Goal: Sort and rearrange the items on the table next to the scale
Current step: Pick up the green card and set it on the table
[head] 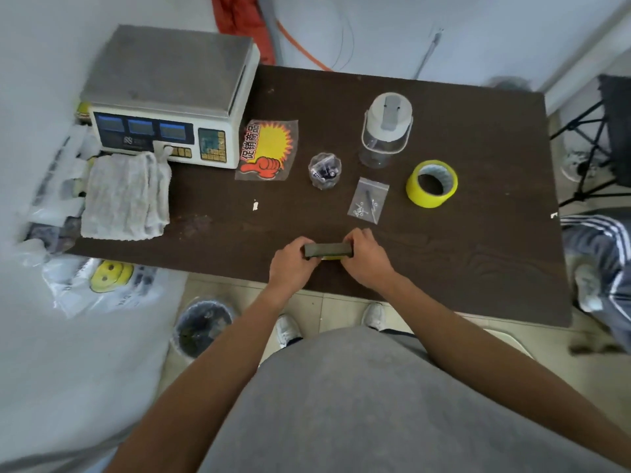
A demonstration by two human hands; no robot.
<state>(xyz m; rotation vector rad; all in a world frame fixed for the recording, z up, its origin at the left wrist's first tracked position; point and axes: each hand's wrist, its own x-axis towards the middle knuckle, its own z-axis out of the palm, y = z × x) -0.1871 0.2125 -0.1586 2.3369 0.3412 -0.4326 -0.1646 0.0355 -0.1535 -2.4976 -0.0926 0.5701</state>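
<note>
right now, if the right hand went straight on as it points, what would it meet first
The right hand grips the dark block; pointing left along it, it would likely meet the left hand at the other end.

The person wears a plain grey shirt (358, 404) of soft, faintly mottled cloth; it fills the lower middle of the view with a rounded front. Both forearms are bare from the frame's edge to the wrists, and the left hand (293, 264) and right hand (367, 259) are bare too. On the feet are white trainers: the left shoe (288, 331) has a thin dark line near its opening, and the right shoe (374, 315) has a greyish toe. Beside the right shoe a dark strip of cloth (397, 332) shows at the shirt's edge, too blurred to tell more.
</note>
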